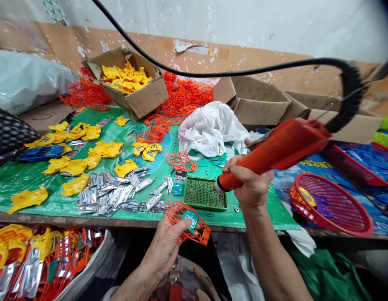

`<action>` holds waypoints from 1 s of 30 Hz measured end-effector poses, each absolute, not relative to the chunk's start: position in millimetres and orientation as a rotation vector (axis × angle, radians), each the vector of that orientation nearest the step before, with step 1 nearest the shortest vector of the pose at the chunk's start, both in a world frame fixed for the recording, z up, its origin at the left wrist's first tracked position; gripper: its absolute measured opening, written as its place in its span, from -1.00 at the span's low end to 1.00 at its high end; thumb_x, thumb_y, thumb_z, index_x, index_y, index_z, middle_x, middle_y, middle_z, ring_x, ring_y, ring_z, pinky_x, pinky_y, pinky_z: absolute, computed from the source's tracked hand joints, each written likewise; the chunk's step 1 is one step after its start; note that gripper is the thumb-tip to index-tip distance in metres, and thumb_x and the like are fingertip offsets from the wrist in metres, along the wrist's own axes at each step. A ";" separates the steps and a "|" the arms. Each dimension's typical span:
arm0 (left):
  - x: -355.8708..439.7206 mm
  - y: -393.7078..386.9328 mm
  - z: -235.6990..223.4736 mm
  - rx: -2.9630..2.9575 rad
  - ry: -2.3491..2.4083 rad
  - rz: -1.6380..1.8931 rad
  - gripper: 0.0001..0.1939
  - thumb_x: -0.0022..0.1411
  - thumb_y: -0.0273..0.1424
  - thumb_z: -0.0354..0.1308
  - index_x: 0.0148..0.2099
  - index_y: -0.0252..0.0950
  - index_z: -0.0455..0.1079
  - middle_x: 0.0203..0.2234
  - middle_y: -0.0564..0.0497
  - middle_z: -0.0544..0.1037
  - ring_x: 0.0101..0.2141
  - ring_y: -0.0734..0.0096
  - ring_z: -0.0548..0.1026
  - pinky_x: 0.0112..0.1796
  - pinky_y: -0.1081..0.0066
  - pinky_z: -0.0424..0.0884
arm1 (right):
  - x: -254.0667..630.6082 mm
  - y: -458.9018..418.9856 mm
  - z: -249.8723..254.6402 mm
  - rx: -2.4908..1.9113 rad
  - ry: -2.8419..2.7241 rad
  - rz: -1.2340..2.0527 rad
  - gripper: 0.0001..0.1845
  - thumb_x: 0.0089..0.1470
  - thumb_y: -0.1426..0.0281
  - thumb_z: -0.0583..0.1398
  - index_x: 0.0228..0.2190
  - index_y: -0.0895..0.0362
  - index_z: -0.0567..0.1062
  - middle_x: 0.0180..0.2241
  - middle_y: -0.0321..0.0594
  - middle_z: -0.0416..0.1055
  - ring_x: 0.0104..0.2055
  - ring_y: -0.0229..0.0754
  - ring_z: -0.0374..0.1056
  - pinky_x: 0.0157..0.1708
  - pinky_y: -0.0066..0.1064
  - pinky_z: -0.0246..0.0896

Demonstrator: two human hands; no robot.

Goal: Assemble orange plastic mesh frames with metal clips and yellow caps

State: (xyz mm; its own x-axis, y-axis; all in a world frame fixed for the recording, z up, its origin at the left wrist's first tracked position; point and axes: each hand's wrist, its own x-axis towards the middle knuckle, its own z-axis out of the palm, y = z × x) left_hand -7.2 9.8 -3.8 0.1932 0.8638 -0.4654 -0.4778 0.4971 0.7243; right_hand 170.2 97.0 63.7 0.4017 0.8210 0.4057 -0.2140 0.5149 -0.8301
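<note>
Here's the right hand (252,188) wrapped round the red power driver (275,146), nose down at the green tray (205,206); the left hand (165,240) pinches an orange frame (202,236) and teal piece (189,218) by the counter's (118,221) edge!

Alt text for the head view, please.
A person's right hand holds a red tool angled down at a green tray; the left hand holds an orange frame and a teal piece. Yellow parts, silvery pieces and a cardboard box sit on the green-covered table.
</note>
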 end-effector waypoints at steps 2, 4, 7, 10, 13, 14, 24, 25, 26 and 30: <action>-7.3 9.9 -2.9 0.471 0.975 0.986 -0.78 0.09 -0.45 0.30 -0.17 -0.29 0.44 -0.40 0.02 0.58 -0.38 0.41 0.53 -0.26 0.41 0.46 | 169.2 104.7 54.2 -0.794 -0.958 0.739 -0.82 -0.25 0.54 0.31 -0.53 0.11 0.43 -0.59 -0.39 0.40 -0.58 -0.25 0.30 -0.48 -0.31 0.24; -7.6 10.2 -1.9 0.470 0.981 0.986 -0.79 0.07 -0.45 0.30 -0.20 -0.31 0.44 -0.41 0.02 0.58 -0.40 0.41 0.53 -0.26 0.41 0.46 | 167.5 109.1 46.3 -0.801 -0.963 0.713 -0.83 -0.24 0.54 0.31 -0.56 0.11 0.42 -0.58 -0.38 0.41 -0.57 -0.25 0.31 -0.47 -0.31 0.25; -8.1 11.0 -2.6 0.477 0.995 0.973 -0.79 0.07 -0.45 0.30 -0.21 -0.31 0.44 -0.41 0.01 0.59 -0.41 0.41 0.54 -0.29 0.42 0.47 | 166.4 112.7 39.2 -0.812 -0.959 0.665 -0.82 -0.24 0.54 0.32 -0.54 0.10 0.42 -0.58 -0.40 0.40 -0.57 -0.27 0.30 -0.46 -0.31 0.26; -8.4 11.5 -5.4 0.478 1.001 0.960 -0.81 0.08 -0.46 0.29 -0.21 -0.31 0.43 -0.41 0.00 0.60 -0.40 0.39 0.55 -0.29 0.42 0.47 | 167.5 113.8 36.1 -0.845 -0.960 0.667 -0.83 -0.24 0.52 0.32 -0.55 0.11 0.42 -0.58 -0.40 0.41 -0.57 -0.28 0.29 -0.48 -0.33 0.26; -8.2 11.5 -7.8 0.470 0.994 0.966 -0.81 0.08 -0.46 0.29 -0.21 -0.30 0.43 -0.42 0.01 0.60 -0.39 0.39 0.55 -0.26 0.39 0.48 | 168.3 112.3 34.5 -0.862 -0.969 0.689 -0.84 -0.24 0.50 0.33 -0.57 0.12 0.43 -0.58 -0.39 0.40 -0.57 -0.27 0.30 -0.48 -0.33 0.26; -8.1 11.4 -8.3 0.469 0.990 0.970 -0.80 0.08 -0.46 0.28 -0.20 -0.30 0.43 -0.42 0.01 0.60 -0.39 0.39 0.55 -0.25 0.38 0.48 | 168.2 111.4 34.0 -0.863 -0.973 0.696 -0.84 -0.24 0.50 0.33 -0.58 0.12 0.43 -0.58 -0.38 0.40 -0.56 -0.27 0.30 -0.48 -0.33 0.26; -6.7 11.5 -9.9 0.483 0.970 0.991 -0.79 0.05 -0.48 0.29 -0.20 -0.29 0.45 -0.41 0.02 0.61 -0.41 0.38 0.56 -0.31 0.42 0.48 | 166.8 108.4 29.4 -0.908 -0.960 0.715 -0.88 -0.25 0.45 0.33 -0.63 0.12 0.47 -0.59 -0.36 0.40 -0.57 -0.27 0.30 -0.49 -0.31 0.27; -6.8 11.3 -9.8 0.485 0.972 0.991 -0.78 0.05 -0.48 0.30 -0.20 -0.29 0.45 -0.41 0.02 0.61 -0.41 0.38 0.56 -0.31 0.42 0.48 | 166.9 109.0 29.4 -0.907 -0.959 0.716 -0.88 -0.25 0.44 0.34 -0.62 0.12 0.47 -0.59 -0.36 0.40 -0.57 -0.27 0.30 -0.49 -0.31 0.27; -6.9 11.1 -9.8 0.485 0.977 0.991 -0.78 0.04 -0.48 0.30 -0.20 -0.30 0.45 -0.41 0.02 0.61 -0.41 0.39 0.56 -0.31 0.41 0.48 | 166.8 109.4 29.6 -0.904 -0.957 0.718 -0.88 -0.26 0.44 0.34 -0.62 0.12 0.48 -0.59 -0.36 0.40 -0.57 -0.27 0.30 -0.49 -0.32 0.26; -7.6 10.7 -9.4 0.484 0.989 0.983 -0.78 0.02 -0.46 0.32 -0.22 -0.31 0.46 -0.42 0.01 0.60 -0.40 0.38 0.56 -0.30 0.41 0.48 | 164.8 109.7 31.3 -0.940 -0.959 0.715 -0.88 -0.28 0.44 0.34 -0.61 0.12 0.47 -0.60 -0.35 0.40 -0.55 -0.25 0.29 -0.52 -0.33 0.24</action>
